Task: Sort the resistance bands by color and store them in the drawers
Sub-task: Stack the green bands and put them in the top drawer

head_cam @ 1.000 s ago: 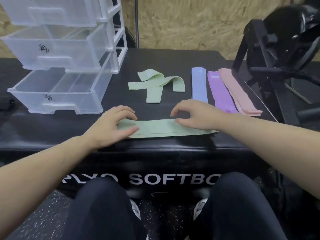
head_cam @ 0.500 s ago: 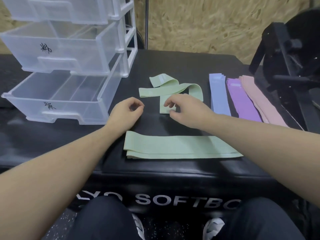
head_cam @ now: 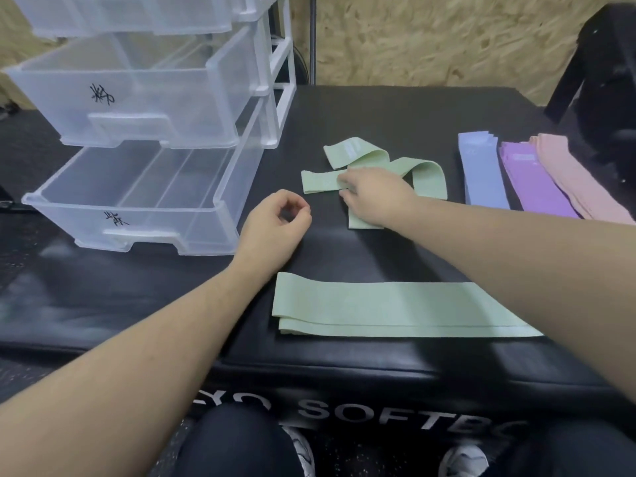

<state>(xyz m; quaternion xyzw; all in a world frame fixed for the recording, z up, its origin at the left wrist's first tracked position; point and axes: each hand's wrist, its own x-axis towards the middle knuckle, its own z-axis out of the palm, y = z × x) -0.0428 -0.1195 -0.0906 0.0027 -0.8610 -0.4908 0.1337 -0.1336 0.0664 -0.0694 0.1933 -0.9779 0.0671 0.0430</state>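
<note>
A flat stack of green bands (head_cam: 395, 309) lies near the front edge of the black soft box (head_cam: 344, 108). Farther back sits a loose tangle of green bands (head_cam: 426, 175). My right hand (head_cam: 375, 196) lies on that tangle, and its fingers pinch a strip of it. My left hand (head_cam: 275, 225) hovers just left of it, loosely curled and holding nothing. Blue bands (head_cam: 481, 170), purple bands (head_cam: 533, 182) and pink bands (head_cam: 578, 180) lie in straight piles on the right. Clear drawers stand at the left, the bottom drawer (head_cam: 137, 201) and middle drawer (head_cam: 137, 87) pulled out.
The drawer fronts carry handwritten black labels. Black gym equipment (head_cam: 599, 80) stands at the far right beside the box. A chipboard wall (head_cam: 430, 39) closes off the back. My knees and shoes show below the box's front edge.
Both hands left the flat green stack and moved back. My right hand reached the tangled green bands and took hold of one; my left hand stopped beside them.
</note>
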